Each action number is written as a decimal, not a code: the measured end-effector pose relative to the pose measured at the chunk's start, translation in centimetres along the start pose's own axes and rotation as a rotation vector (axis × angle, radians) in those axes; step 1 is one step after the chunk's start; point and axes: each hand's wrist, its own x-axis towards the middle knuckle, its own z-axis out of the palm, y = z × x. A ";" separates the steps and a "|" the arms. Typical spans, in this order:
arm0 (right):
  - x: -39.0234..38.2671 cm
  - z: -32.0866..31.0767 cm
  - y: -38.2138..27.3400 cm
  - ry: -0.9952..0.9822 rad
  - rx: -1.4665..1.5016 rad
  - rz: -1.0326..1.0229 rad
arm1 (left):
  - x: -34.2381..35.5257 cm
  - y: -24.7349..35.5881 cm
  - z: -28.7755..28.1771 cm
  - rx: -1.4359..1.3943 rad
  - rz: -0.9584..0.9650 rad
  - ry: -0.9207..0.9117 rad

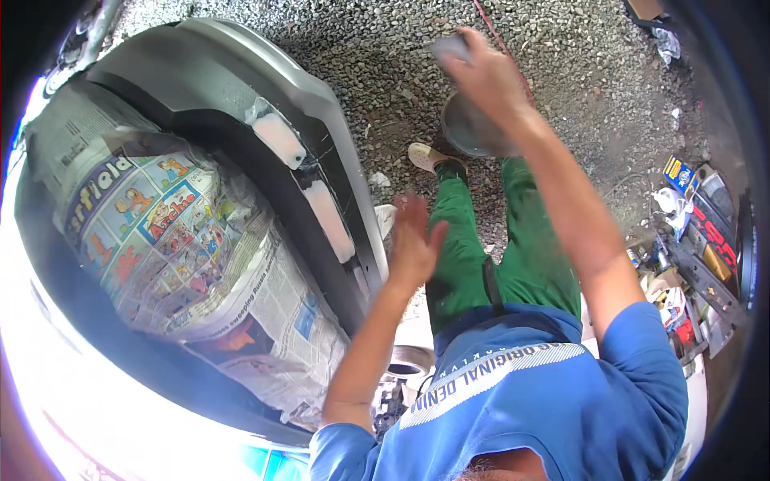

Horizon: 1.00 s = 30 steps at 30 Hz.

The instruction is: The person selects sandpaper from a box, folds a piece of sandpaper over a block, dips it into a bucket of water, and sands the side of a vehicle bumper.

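Note:
My right hand (pixel 489 76) is raised over the gravel, blurred by motion. Its fingers are closed on a flat grey pad (pixel 451 48), too smeared to tell whether it is sandpaper or a sanding block. Below that hand, a dark round basin (pixel 469 124) stands on the ground by my feet. My left hand (pixel 415 244) holds nothing, its fingers spread, just right of a grey car bumper (pixel 341 136). On the bumper are two pale pink filler patches: an upper patch (pixel 278 140) and a longer lower patch (pixel 329 220).
Comic and news pages of newspaper (pixel 172 232) cover the area left of the bumper. A thin red hose or cord (pixel 499 36) crosses the gravel (pixel 361 48). Tools and packages (pixel 690 240) lie piled at the right. A round ring-shaped object (pixel 409 361) is beside my left hip.

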 end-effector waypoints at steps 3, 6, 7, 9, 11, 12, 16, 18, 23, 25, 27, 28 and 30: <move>-4.4 -8.6 9.0 -0.015 -0.161 0.178 | 3.0 2.8 -10.6 0.510 0.035 0.141; -9.5 -16.6 18.9 -0.028 -0.387 0.361 | 5.5 2.1 -16.6 0.962 -0.116 0.154; -11.5 -19.1 21.7 -0.024 -0.424 0.421 | 6.0 1.9 -17.7 1.047 -0.146 0.126; -16.0 -23.5 28.8 -0.017 -0.490 0.452 | 7.1 1.2 -19.0 1.210 -0.195 0.071; -20.1 -26.9 33.5 -0.062 -0.514 0.565 | 8.0 0.1 -19.4 1.298 -0.143 0.097; -21.5 -27.9 34.5 -0.088 -0.553 0.609 | 8.4 -0.2 -19.7 1.341 -0.119 0.108; -27.5 -30.4 39.5 -0.106 -0.602 0.618 | 11.8 -0.2 -21.4 1.496 -0.184 0.120; -27.6 -30.3 39.5 -0.174 -0.596 0.683 | 13.1 -0.1 -22.2 1.518 -0.229 0.132; -26.7 -29.5 37.9 -0.234 -0.540 0.726 | 14.0 0.5 -21.1 1.551 -0.300 0.091; -26.3 -29.0 38.0 -0.219 -0.564 0.682 | 13.8 0.6 -21.0 1.548 -0.304 0.053; -25.5 -29.0 38.5 -0.211 -0.517 0.705 | 13.3 0.6 -20.5 1.516 -0.263 0.025; -25.3 -28.9 38.9 -0.205 -0.494 0.717 | 13.1 0.5 -20.2 1.499 -0.241 0.013; -25.2 -29.1 40.1 -0.202 -0.488 0.686 | 12.5 0.2 -19.7 1.475 -0.211 0.017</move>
